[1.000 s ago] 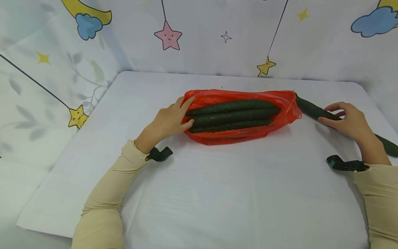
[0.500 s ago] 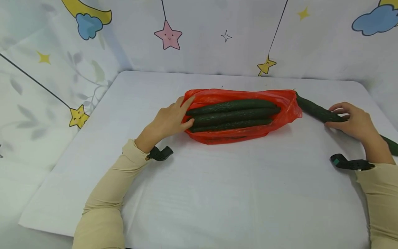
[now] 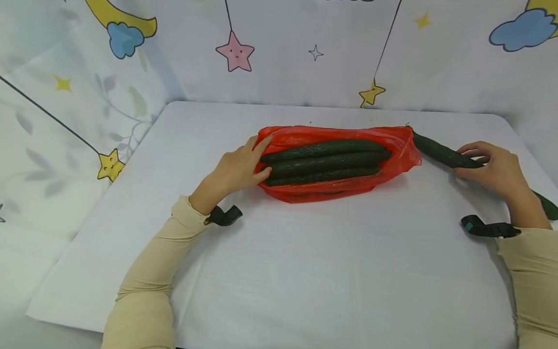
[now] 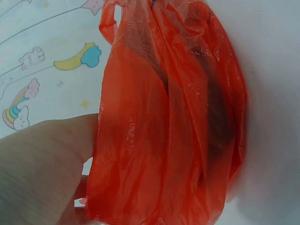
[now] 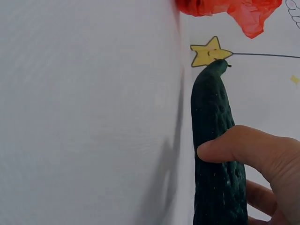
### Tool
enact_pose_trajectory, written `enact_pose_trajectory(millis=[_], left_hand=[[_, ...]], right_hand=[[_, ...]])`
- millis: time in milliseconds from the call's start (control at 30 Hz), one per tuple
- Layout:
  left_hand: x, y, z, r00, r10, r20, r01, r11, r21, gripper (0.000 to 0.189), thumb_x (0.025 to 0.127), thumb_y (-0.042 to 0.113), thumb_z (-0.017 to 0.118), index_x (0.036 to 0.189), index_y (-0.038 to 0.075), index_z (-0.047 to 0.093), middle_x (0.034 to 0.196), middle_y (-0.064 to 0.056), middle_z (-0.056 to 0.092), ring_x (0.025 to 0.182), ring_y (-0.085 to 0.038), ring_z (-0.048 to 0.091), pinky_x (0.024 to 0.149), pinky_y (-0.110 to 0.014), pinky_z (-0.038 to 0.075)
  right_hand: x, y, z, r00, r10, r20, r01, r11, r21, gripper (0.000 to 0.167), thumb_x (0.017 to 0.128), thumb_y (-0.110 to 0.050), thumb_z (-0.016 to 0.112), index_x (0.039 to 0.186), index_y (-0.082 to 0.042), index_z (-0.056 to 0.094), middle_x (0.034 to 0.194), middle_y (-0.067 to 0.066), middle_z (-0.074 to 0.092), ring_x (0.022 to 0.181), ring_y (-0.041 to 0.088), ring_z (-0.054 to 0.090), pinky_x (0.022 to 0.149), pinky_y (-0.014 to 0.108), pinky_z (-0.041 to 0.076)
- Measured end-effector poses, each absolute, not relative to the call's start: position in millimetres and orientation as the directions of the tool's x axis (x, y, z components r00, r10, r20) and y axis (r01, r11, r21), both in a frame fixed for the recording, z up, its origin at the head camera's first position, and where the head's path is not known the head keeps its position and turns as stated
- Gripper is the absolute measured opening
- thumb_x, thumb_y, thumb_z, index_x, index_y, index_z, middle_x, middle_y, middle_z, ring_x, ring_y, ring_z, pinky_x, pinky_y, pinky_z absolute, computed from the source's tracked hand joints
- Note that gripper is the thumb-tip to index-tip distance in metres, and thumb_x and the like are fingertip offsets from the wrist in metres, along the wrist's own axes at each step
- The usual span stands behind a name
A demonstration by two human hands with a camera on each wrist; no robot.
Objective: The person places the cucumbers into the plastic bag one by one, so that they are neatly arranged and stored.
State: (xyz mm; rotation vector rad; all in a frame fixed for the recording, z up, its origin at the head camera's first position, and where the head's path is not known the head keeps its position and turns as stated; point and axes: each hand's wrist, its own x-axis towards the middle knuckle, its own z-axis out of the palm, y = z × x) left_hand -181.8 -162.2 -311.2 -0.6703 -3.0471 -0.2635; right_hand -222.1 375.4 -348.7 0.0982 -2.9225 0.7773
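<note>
A red plastic bag lies lengthwise at the back middle of the table, its upper side gaping. Several dark green cucumbers lie side by side inside it. At the bag's left end my left hand holds the bag's edge, thumb and fingers reaching over it; the bag wall hides the fingertips in the left wrist view. My right hand grips another cucumber around its middle, thumb on the near side. That cucumber slants from the bag's right end to the right, its stem tip pointing toward the bag.
A white-covered table stretches in front of both arms. Behind it hangs a pale backdrop with printed stars and clouds. Each wrist wears a small black camera, one left and one right.
My right hand has shifted slightly right along the cucumber since a second ago. In the last half second the cucumber has moved slightly left toward the bag. My left hand stays put.
</note>
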Motion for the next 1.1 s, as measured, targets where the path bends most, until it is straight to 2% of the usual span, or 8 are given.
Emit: enact_pose_trajectory(millis=[100,167,267,333,367,533,767,1100], left_hand=[[-182,-162,-313,-0.907,0.418,0.051,0.42,0.892,0.164,0.072,0.095,0.033,0.058,0.154,0.008,0.025,0.146,-0.022,0.037,0.109,-0.037,0.061,0.067,-0.048,0.057],[-182,-162,-314,-0.905,0.421,0.053,0.424,0.89,0.167,0.072,0.095,0.033,0.057,0.154,0.008,0.024,0.146,-0.022,0.037,0.109,-0.037,0.06,0.067,-0.048,0.057],[-182,-162,-314,-0.906,0.421,0.052,0.423,0.89,0.167,0.072,0.095,0.033,0.057,0.154,0.008,0.024,0.147,-0.022,0.037,0.11,-0.037,0.06,0.067,-0.048,0.057],[-182,-162,-314,-0.906,0.42,0.048,0.422,0.891,0.168,0.073,0.095,0.033,0.057,0.154,0.007,0.024,0.148,-0.023,0.036,0.11,-0.038,0.06,0.068,-0.049,0.057],[-181,-162,-313,-0.907,0.419,0.046,0.421,0.891,0.168,0.073,0.095,0.034,0.057,0.154,0.007,0.024,0.148,-0.022,0.036,0.11,-0.038,0.06,0.068,-0.049,0.057],[-181,-162,-313,-0.907,0.418,0.043,0.419,0.892,0.172,0.073,0.095,0.034,0.058,0.154,0.008,0.024,0.148,-0.022,0.036,0.109,-0.037,0.06,0.067,-0.048,0.057],[-181,-162,-312,-0.907,0.419,0.047,0.421,0.891,0.168,0.073,0.095,0.034,0.058,0.154,0.008,0.025,0.148,-0.022,0.036,0.109,-0.038,0.06,0.068,-0.048,0.057],[-181,-162,-309,-0.913,0.406,0.034,0.405,0.898,0.172,0.071,0.095,0.033,0.058,0.154,0.01,0.026,0.148,-0.021,0.036,0.111,-0.037,0.059,0.069,-0.049,0.057]], right_hand=[[-221,373,-344,-0.992,-0.028,0.126,-0.086,0.876,-0.475,0.048,0.082,-0.025,0.078,0.121,-0.005,0.058,0.085,-0.045,0.037,0.079,-0.015,0.037,0.068,0.026,0.032],[-220,371,-342,-0.992,-0.024,0.124,-0.08,0.881,-0.467,0.048,0.084,-0.025,0.076,0.123,-0.004,0.056,0.093,-0.036,0.051,0.084,-0.008,0.045,0.069,0.029,0.033],[-218,366,-338,-0.994,-0.005,0.109,-0.055,0.887,-0.458,0.048,0.087,-0.023,0.072,0.126,-0.003,0.054,0.117,0.003,0.064,0.103,0.026,0.055,0.071,0.037,0.036],[-217,362,-335,-0.995,0.001,0.096,-0.044,0.888,-0.459,0.048,0.088,-0.021,0.07,0.128,-0.001,0.051,0.125,0.03,0.053,0.11,0.049,0.047,0.071,0.042,0.037],[-216,361,-334,-0.996,0.001,0.093,-0.042,0.887,-0.46,0.048,0.089,-0.02,0.069,0.128,0.0,0.051,0.126,0.034,0.051,0.111,0.052,0.045,0.071,0.044,0.037],[-212,352,-326,-0.993,-0.007,0.116,-0.06,0.884,-0.463,0.047,0.089,-0.018,0.07,0.128,0.001,0.052,0.124,0.035,0.051,0.111,0.053,0.043,0.068,0.046,0.038],[-208,343,-314,-0.984,-0.021,0.178,-0.102,0.88,-0.463,0.045,0.086,-0.014,0.072,0.125,0.001,0.056,0.12,0.033,0.054,0.107,0.052,0.047,0.058,0.017,0.031],[-205,337,-303,-0.965,-0.028,0.261,-0.143,0.891,-0.432,0.042,0.083,-0.009,0.073,0.121,0.002,0.059,0.114,0.033,0.057,0.103,0.051,0.049,0.056,0.01,0.025]])
